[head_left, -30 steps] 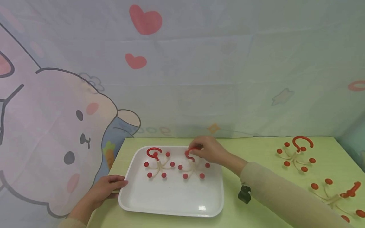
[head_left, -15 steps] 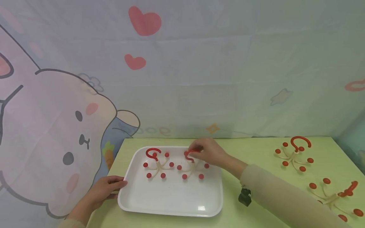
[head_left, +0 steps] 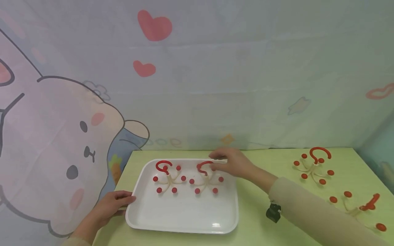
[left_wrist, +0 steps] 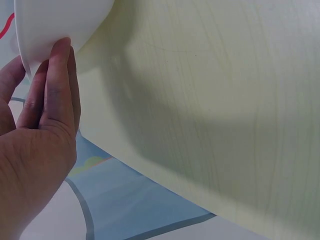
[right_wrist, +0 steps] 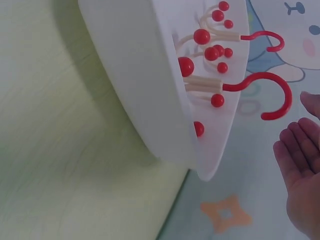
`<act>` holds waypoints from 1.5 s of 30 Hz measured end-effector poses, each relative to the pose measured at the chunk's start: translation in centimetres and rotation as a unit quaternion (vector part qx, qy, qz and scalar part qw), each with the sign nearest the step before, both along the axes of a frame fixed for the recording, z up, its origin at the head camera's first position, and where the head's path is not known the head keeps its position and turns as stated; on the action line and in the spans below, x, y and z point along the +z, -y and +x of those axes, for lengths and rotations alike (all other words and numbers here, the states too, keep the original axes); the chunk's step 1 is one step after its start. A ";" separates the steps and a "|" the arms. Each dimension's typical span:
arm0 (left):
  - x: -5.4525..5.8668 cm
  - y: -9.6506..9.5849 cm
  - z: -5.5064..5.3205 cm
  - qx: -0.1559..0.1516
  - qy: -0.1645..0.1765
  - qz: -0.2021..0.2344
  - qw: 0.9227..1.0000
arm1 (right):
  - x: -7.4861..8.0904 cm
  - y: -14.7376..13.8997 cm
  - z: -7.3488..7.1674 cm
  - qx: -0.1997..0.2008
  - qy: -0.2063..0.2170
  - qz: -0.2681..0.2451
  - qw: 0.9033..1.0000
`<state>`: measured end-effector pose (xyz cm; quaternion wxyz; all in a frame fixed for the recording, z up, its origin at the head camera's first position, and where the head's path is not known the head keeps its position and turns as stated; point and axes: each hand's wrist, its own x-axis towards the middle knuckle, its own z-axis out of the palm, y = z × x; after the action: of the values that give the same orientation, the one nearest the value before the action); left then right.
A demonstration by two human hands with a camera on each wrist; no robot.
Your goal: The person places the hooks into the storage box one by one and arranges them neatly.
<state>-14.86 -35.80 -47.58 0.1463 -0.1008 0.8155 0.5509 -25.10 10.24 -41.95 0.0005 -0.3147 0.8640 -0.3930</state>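
A white tray [head_left: 181, 217] holds two small cream hangers, each with a red hook on top and curved arms ending in red balls. The left hanger [head_left: 168, 177] and the right hanger [head_left: 206, 178] both stand upright side by side. My left hand [head_left: 108, 206] grips the tray's left edge, fingers under the rim in the left wrist view. Beside the right hanger's red hook, my right hand [head_left: 232, 164] has its fingers spread and nothing in them; the right wrist view shows the hand [right_wrist: 305, 170] apart from the hook [right_wrist: 287, 97].
On the pale green table [head_left: 261, 212] to the right stand two more such hangers, one farther back [head_left: 314, 169] and one nearer [head_left: 354, 211], partly behind the right sleeve [head_left: 314, 208]. A cloth [head_left: 215, 85] printed with a cartoon rabbit hangs behind the table.
My right hand has let go of the right hanger's hook and drawn slightly to the right, fingers parted. My left hand keeps its hold on the tray. The head view has shifted a little.
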 end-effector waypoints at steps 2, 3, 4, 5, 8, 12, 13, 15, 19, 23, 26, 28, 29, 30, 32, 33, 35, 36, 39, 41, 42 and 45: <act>0.0 0.0 0.1 0.003 0.001 0.001 1.000 | 0.3 -0.8 0.1 0.002 -0.009 0.001 1.000; 0.0 -0.1 0.1 0.005 0.001 0.002 1.000 | 0.5 -1.2 0.2 0.002 -0.012 -0.001 1.000; 0.0 0.0 0.1 0.004 0.001 0.002 1.000 | 0.6 -1.6 0.2 0.002 -0.015 -0.001 1.000; 0.0 -0.1 0.1 0.005 0.002 0.003 1.000 | 0.8 -2.0 0.3 0.000 -0.018 0.001 1.000; 0.0 0.0 0.0 0.001 0.001 0.004 1.000 | 1.3 -3.5 0.6 -0.005 -0.029 -0.002 1.000; -0.1 0.1 -0.1 -0.001 0.000 0.001 1.000 | 2.0 -5.5 1.1 -0.017 -0.036 0.000 0.999; -0.2 0.1 -0.1 0.001 0.002 0.001 1.000 | 2.2 -6.1 1.2 -0.021 -0.036 0.001 0.999; -0.2 0.1 -0.1 0.004 0.004 -0.001 1.000 | 2.7 -7.3 1.4 -0.030 -0.031 0.007 0.999; -0.1 0.0 0.0 0.001 0.004 -0.003 1.000 | 3.8 -9.6 2.1 -0.048 -0.023 0.019 0.998; 0.0 0.0 0.0 -0.003 0.004 -0.003 1.000 | 4.7 -11.6 2.8 -0.063 -0.029 0.032 0.997; 0.0 0.0 0.0 -0.002 0.005 -0.004 1.000 | 5.2 -13.0 3.3 -0.071 -0.039 0.035 0.996; 0.0 0.0 0.0 -0.002 0.006 -0.005 1.000 | 5.4 -13.9 3.6 -0.077 -0.049 0.038 0.995; 0.0 0.0 0.0 -0.002 0.006 -0.006 1.000 | 5.5 -14.4 3.7 -0.081 -0.052 0.040 0.995; 0.0 0.0 -0.1 -0.004 0.006 -0.006 1.000 | 5.5 -14.8 3.8 -0.085 -0.054 0.040 0.994; 0.1 0.0 -0.1 -0.007 0.006 -0.007 1.000 | 5.7 -15.7 4.1 -0.093 -0.059 0.043 0.993; 0.1 0.0 -0.2 -0.008 0.006 -0.007 1.000 | 5.7 -16.1 4.2 -0.095 -0.062 0.044 0.993; 0.3 0.0 -0.2 -0.011 0.006 -0.007 1.000 | 5.9 -16.9 4.5 -0.103 -0.063 0.051 0.991; 0.3 0.0 -0.2 -0.011 0.006 -0.007 1.000 | 6.0 -17.3 4.6 -0.106 -0.065 0.054 0.991; 0.3 -0.1 -0.1 -0.007 0.008 -0.007 1.000 | 6.1 -18.4 4.9 -0.118 -0.070 0.061 0.989; 0.3 -0.1 -0.1 -0.005 0.008 -0.006 1.000 | 6.2 -19.2 5.1 -0.127 -0.069 0.063 0.988; 0.3 -0.1 -0.1 -0.004 0.009 -0.005 1.000 | 6.1 -19.6 5.1 -0.131 -0.067 0.062 0.987; 0.2 -0.1 -0.1 0.001 0.009 -0.003 1.000 | 6.0 -20.8 5.4 -0.142 -0.061 0.063 0.986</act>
<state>-14.95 -35.72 -47.42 0.1525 -0.1072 0.8157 0.5476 -19.70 31.03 -35.97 -0.0883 -0.2118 0.9212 -0.3142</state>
